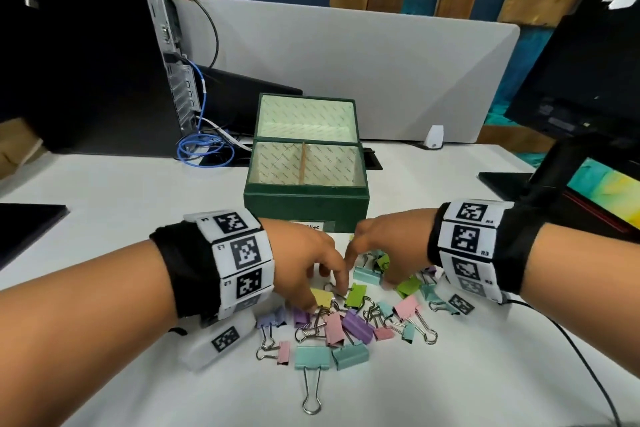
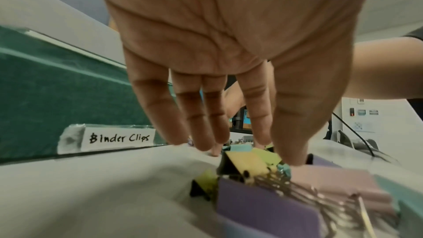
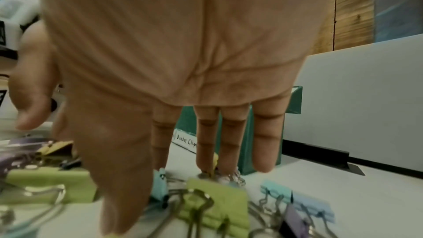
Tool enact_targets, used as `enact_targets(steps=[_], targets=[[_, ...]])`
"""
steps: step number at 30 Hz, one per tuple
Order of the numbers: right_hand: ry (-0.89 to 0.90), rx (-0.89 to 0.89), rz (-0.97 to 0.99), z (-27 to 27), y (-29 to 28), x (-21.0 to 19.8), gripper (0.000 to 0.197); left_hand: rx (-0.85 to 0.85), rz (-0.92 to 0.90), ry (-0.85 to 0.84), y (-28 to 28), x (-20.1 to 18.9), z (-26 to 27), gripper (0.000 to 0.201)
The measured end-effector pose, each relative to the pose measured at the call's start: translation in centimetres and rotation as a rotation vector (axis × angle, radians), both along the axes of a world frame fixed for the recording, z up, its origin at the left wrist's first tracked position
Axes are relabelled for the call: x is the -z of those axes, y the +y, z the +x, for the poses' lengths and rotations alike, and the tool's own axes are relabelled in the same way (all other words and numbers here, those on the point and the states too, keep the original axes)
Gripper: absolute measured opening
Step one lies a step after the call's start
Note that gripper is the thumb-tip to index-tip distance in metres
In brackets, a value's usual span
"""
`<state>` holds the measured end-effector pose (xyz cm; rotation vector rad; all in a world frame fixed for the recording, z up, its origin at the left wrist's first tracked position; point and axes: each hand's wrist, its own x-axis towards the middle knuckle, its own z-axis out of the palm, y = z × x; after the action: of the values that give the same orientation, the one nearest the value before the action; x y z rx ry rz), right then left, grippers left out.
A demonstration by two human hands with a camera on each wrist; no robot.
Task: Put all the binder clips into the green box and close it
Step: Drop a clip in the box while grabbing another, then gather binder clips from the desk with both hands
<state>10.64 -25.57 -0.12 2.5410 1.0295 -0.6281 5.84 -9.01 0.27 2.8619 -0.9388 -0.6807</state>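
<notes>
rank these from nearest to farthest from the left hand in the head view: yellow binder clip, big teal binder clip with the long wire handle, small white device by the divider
1. Yellow binder clip, right under the left hand's fingers.
2. Big teal binder clip, at the pile's near edge.
3. Small white device, far right, beyond the open green box.

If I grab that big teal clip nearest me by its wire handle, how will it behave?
The big teal clip would likely swing, since its wire handle looks hinged at the body. It seems stiff metal, probably light. Lying apart from the pile, it should lift without snagging others.
</notes>
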Motion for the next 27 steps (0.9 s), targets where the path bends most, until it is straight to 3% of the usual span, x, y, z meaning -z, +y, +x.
enact_targets(steps=[8,16,20,27], targets=[[0.025,0.021,0.147,0.7,0.0,0.6,0.048,0.055,0.098,-0.015,-0.5,1.2,0.3,0.047],[0.411,0.374,0.721,3.5,-0.1,-1.9,0.02,0.017,0.071,-0.047,0.5,1.7,1.0,0.03],[0.421,0.503,0.912,4.7,1.1,-2.7,0.014,-0.005,0.041,-0.071,1.1,2.2,1.2,0.022],[0.277,0.518,1.117,6.0,6.8,-4.6,0.025,-0.139,-0.191,-0.141,2.9,1.8,0.9,0.019]])
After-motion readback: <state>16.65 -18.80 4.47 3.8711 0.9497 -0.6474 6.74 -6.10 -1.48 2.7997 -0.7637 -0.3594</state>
